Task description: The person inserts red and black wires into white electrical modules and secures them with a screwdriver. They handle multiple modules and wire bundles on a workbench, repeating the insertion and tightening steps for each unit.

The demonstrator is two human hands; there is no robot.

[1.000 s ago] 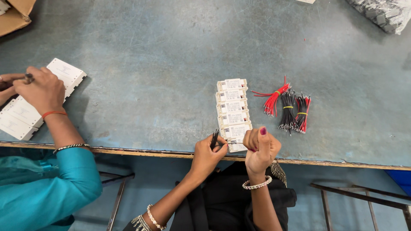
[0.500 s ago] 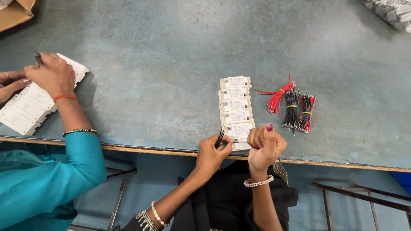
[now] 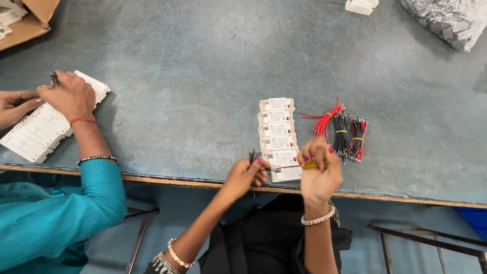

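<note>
My left hand [image 3: 247, 175] pinches the ends of a few thin black wires at the table's near edge. My right hand [image 3: 318, 170] is closed around a small screwdriver with a yellow handle; its thin shaft points left toward the wires. Both hands hover over the nearest unit of a row of white rectangular driver units [image 3: 278, 137], lined up away from me. Just right of that row lie bundles of red wires [image 3: 324, 121] and black wires [image 3: 342, 133], tied with yellow bands.
A co-worker in a teal sleeve [image 3: 96, 195] works at the left on another row of white units [image 3: 43, 124], holding a pen-like tool. A cardboard box [image 3: 28, 20] sits far left; a plastic bag of parts [image 3: 449, 18] far right. The blue-grey table [image 3: 193, 76] has a wooden front edge.
My hands have drawn apart, the right lifting to the right with the screwdriver, the left holding the wires. The co-worker's hand has shifted along their row of units.
</note>
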